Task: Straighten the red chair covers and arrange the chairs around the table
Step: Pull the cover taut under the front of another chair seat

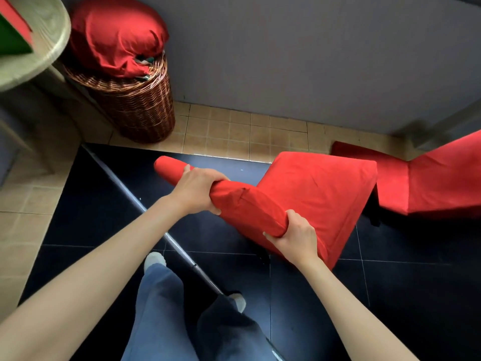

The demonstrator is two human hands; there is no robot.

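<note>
A red-covered chair (315, 194) is seen from above on dark floor tiles (390, 295), its top rail gripped by both hands. The left hand (196, 191) is curled round the rail's middle, the right hand (296, 237) round its near end, red cover bunched under the fingers. A second covered chair (437, 183) stands just beside it. A wicker basket (135, 105) sits by the tabletop (39, 48). Writing cannot be made out anywhere.

Bare forearms, blue-grey trousers (161, 308), pale shoes (154, 259).
</note>
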